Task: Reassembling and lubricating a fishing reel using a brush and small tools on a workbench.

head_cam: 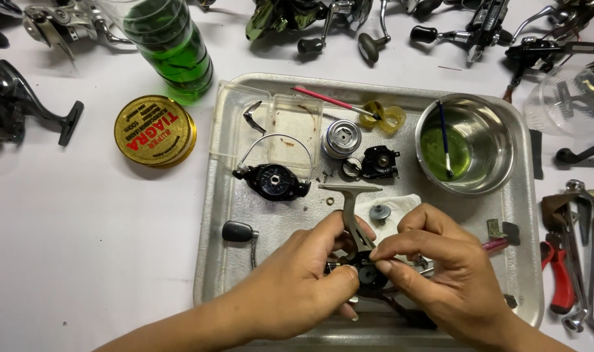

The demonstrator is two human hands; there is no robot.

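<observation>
Mostly hidden between both hands, the dark reel body sits low over the metal tray, its grey stem poking up. Left hand cradles it; right hand pinches at it. Round yellow tin, red-lettered, lies left of the tray.
</observation>
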